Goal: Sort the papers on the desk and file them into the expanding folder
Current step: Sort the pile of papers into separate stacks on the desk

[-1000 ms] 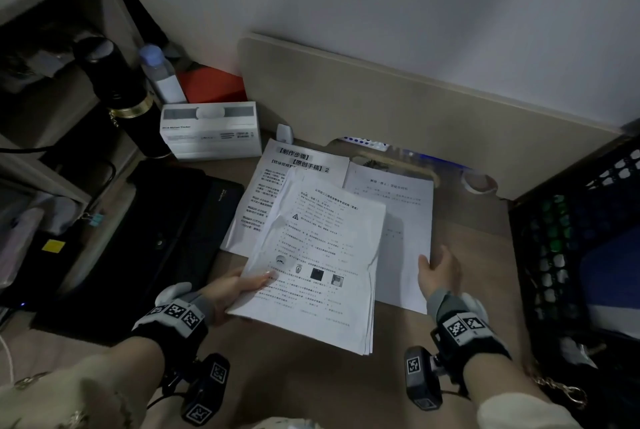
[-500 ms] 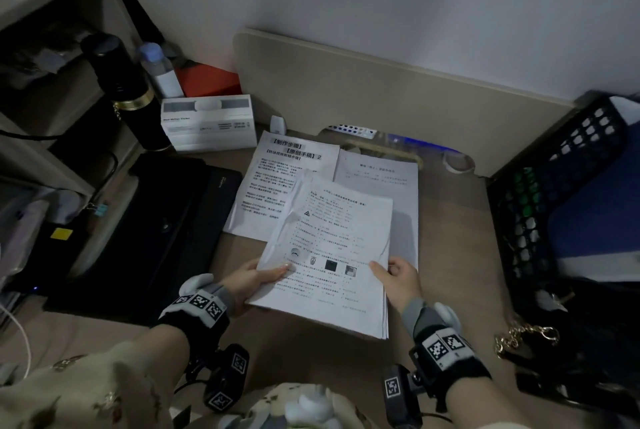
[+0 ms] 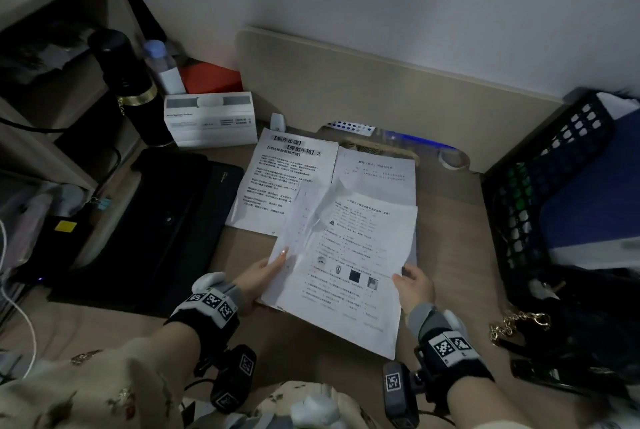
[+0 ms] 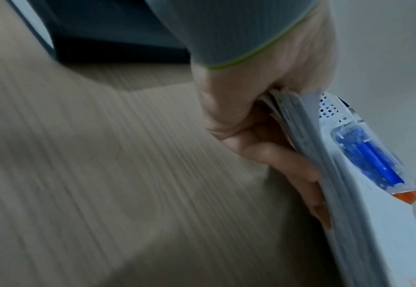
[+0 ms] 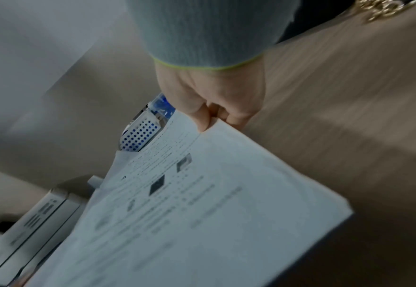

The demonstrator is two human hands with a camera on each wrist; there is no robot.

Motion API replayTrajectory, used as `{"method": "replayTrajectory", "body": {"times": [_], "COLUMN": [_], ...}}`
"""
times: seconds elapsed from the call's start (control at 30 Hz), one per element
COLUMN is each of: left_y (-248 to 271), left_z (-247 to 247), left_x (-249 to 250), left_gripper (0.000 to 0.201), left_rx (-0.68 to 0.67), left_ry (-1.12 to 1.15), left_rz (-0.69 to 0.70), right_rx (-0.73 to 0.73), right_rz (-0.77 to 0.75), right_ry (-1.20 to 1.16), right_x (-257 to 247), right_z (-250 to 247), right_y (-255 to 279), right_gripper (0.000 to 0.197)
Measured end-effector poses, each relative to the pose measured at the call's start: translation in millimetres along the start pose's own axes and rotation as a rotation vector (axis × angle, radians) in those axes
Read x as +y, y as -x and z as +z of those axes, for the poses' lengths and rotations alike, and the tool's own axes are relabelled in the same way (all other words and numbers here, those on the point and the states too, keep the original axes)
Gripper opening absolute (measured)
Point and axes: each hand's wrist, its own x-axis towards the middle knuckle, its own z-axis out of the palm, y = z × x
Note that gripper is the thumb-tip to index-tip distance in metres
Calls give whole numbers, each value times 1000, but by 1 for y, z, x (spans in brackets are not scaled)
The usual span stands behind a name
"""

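Observation:
A stack of printed papers (image 3: 349,266) is held above the desk between both hands. My left hand (image 3: 266,274) grips its left edge, thumb on top and fingers under the sheets, as the left wrist view shows at the stack (image 4: 344,194). My right hand (image 3: 410,285) pinches the top sheet at its right edge (image 5: 209,124), and that sheet has slid right off the stack. Two more sheets lie flat on the desk behind: one with bold headings (image 3: 287,179) and one sparse page (image 3: 377,176). The black expanding folder (image 3: 162,221) lies shut at the left.
A white box (image 3: 211,119), a black flask (image 3: 128,82) and a bottle (image 3: 162,67) stand at the back left by shelves. A black mesh crate (image 3: 540,193) holding a blue folder fills the right. A gold chain (image 3: 516,321) lies near my right wrist.
My right hand came from the flat sheet to the stack's right edge and took hold of the top sheet. The stack has shifted right and the top sheet fans off it.

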Motion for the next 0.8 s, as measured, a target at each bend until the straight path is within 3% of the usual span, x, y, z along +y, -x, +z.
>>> {"method": "replayTrajectory", "body": {"times": [0.1,0.23,0.33,0.43,0.67,0.8], "left_y": [-1,0,-4,-7,-11,-9], "left_z": [-1,2,1,0,0,4], "left_x": [-1,-2,-4,-6,-9,-7], "left_gripper": [61,78,58,49,51,51], "left_rx": [-11,-52,-34,-13,4,-8], "left_ry": [-50,-40,1,23,12,28], "left_rz": [-13,9,-7,-26,-13,14], "right_rx": [48,51,-119,-288,-227,-179], "right_rz": [75,114,209,290,138,132], "right_ry": [-10,-55,-92,-81,-14,-56], "right_x": [5,6,5,9,10,5], "right_z": [-9,-15,-12,-12,-17,-22], "right_y": [-4,-6,1,7,6,7], "right_gripper": [10,19,21,8,16,6]}}
